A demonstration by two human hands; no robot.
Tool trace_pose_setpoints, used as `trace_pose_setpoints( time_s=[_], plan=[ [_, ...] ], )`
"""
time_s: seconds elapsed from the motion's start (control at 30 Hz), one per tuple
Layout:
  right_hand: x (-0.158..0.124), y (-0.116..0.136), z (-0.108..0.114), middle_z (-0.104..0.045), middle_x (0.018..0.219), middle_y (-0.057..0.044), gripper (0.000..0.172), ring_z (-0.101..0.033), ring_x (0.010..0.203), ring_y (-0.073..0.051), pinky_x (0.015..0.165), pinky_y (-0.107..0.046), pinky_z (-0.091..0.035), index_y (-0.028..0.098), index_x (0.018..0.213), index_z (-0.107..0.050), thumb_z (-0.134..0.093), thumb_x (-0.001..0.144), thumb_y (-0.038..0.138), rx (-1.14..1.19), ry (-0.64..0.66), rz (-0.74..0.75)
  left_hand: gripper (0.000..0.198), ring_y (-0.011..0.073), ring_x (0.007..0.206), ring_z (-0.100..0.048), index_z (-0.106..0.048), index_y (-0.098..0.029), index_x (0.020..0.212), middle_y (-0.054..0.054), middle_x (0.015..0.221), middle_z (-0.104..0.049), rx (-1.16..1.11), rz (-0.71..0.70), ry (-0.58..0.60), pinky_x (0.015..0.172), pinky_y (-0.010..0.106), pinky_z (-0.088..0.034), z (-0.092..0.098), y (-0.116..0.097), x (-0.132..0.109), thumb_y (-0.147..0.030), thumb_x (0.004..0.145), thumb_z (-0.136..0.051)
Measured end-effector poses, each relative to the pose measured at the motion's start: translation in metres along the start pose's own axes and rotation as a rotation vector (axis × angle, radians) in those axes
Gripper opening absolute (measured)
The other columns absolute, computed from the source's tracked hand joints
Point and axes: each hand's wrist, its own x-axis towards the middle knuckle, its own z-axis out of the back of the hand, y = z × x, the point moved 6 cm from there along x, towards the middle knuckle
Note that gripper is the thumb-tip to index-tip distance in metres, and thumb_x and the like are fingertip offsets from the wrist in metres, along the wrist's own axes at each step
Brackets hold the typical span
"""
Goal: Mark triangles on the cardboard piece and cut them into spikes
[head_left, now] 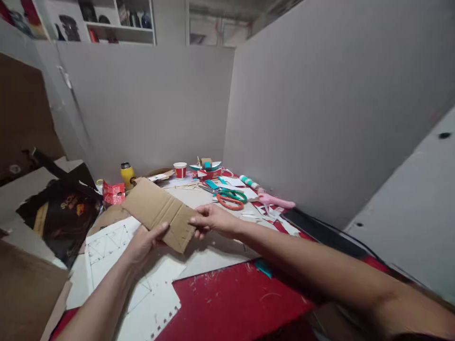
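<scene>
A creased piece of brown cardboard [156, 210] is held above the table between both hands. My left hand [144, 241] grips its near edge from below, thumb on top. My right hand [213, 220] pinches its right end with fingers closed on the edge. Under the cardboard lies a white sheet with drawn truss lines [106, 246] on the red table [234, 298].
Orange and green scissors [232, 199], a pink tool [275, 201], a red cup [180, 169], a yellow bottle [127, 174], a small red box [113, 192] and paper scraps crowd the far table. A black bag [60, 213] lies left. Grey partition walls enclose back and right.
</scene>
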Motion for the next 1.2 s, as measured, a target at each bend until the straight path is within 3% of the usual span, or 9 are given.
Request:
trace_pose_setpoints(
  time_s=[0.17, 0.27, 0.43, 0.6, 0.8, 0.9, 0.97, 1.07, 1.2],
  plan=[
    [0.016, 0.000, 0.014, -0.070, 0.083, -0.009, 0.046, -0.066, 0.062, -0.012, 0.061, -0.026, -0.056, 0.011, 0.100, -0.060, -0.030, 0.102, 0.045, -0.120, -0.123, -0.033, 0.012, 0.0180, 0.072, -0.070, -0.070, -0.013, 0.081, 0.005, 0.079, -0.075, -0.089, -0.166, -0.218, 0.058, 0.022, -0.057, 0.033, -0.023, 0.020, -0.012, 0.070, -0.074],
    [0.035, -0.002, 0.016, -0.067, 0.101, -0.009, 0.029, -0.067, 0.080, -0.017, 0.071, -0.034, -0.057, 0.012, 0.112, -0.059, -0.045, 0.100, 0.035, -0.301, -0.202, -0.076, 0.013, 0.0140, 0.073, -0.069, -0.069, -0.016, 0.090, 0.002, 0.085, -0.074, -0.149, -0.249, -0.327, 0.063, 0.022, -0.058, 0.052, -0.034, 0.027, -0.010, 0.080, -0.063],
    [0.063, -0.005, -0.005, -0.058, 0.123, -0.010, 0.032, -0.062, 0.103, -0.023, 0.085, -0.043, -0.053, 0.016, 0.123, -0.056, -0.058, 0.094, 0.031, -0.572, -0.210, -0.107, 0.025, 0.0122, 0.064, -0.068, -0.067, -0.018, 0.102, 0.002, 0.083, -0.073, -0.196, -0.249, -0.353, 0.062, 0.027, -0.060, 0.061, -0.036, 0.030, -0.020, 0.095, -0.043],
    [0.072, -0.009, -0.010, -0.059, 0.122, -0.009, 0.031, -0.062, 0.102, -0.023, 0.085, -0.043, -0.054, 0.016, 0.122, -0.057, -0.058, 0.095, 0.031, -0.612, -0.177, -0.158, 0.015, 0.0137, 0.051, -0.066, -0.066, -0.014, 0.092, 0.002, 0.072, -0.071, -0.155, -0.220, -0.339, 0.041, 0.022, -0.054, 0.061, -0.032, 0.031, -0.014, 0.089, -0.052],
    [0.059, -0.010, 0.030, -0.059, 0.122, -0.009, 0.031, -0.062, 0.101, -0.023, 0.084, -0.043, -0.054, 0.016, 0.122, -0.057, -0.058, 0.094, 0.031, -0.346, -0.217, -0.230, 0.007, 0.0123, 0.043, -0.062, -0.064, -0.012, 0.079, 0.000, 0.059, -0.067, -0.103, -0.206, -0.369, 0.037, 0.020, -0.052, 0.065, -0.033, 0.031, -0.006, 0.080, -0.060],
    [0.046, -0.004, 0.045, -0.060, 0.120, -0.009, 0.031, -0.063, 0.100, -0.022, 0.083, -0.042, -0.054, 0.016, 0.122, -0.056, -0.058, 0.095, 0.031, -0.148, -0.260, -0.209, 0.010, 0.0127, 0.052, -0.066, -0.064, -0.013, 0.083, 0.001, 0.068, -0.071, -0.090, -0.201, -0.334, 0.046, 0.022, -0.057, 0.060, -0.032, 0.031, -0.006, 0.081, -0.058],
    [0.037, 0.002, 0.043, -0.063, 0.108, -0.007, 0.029, -0.064, 0.081, -0.016, 0.069, -0.033, -0.055, 0.015, 0.116, -0.058, -0.053, 0.097, 0.035, -0.022, -0.261, -0.162, 0.010, 0.0134, 0.059, -0.069, -0.065, -0.014, 0.086, 0.003, 0.076, -0.073, -0.060, -0.180, -0.271, 0.053, 0.024, -0.059, 0.049, -0.029, 0.029, -0.009, 0.083, -0.057],
    [0.026, 0.008, 0.027, -0.059, 0.075, -0.001, 0.033, -0.038, 0.044, -0.005, 0.040, -0.018, -0.032, 0.015, 0.093, -0.059, -0.051, 0.095, 0.046, 0.148, -0.216, -0.081, 0.010, 0.0168, 0.070, -0.072, -0.067, -0.013, 0.090, 0.008, 0.088, -0.075, 0.040, -0.114, -0.130, 0.060, 0.026, -0.060, 0.025, -0.019, 0.021, -0.016, 0.082, -0.062],
    [0.014, 0.006, 0.017, -0.030, 0.050, 0.011, 0.039, -0.017, 0.040, -0.003, 0.038, -0.018, -0.014, 0.019, 0.069, -0.045, -0.071, 0.076, 0.046, 0.300, -0.163, -0.024, 0.031, 0.0271, 0.080, -0.072, -0.068, -0.011, 0.096, 0.015, 0.094, -0.075, 0.280, -0.021, 0.065, 0.064, 0.035, -0.060, -0.001, -0.010, 0.005, -0.033, 0.075, -0.073]
  ],
)
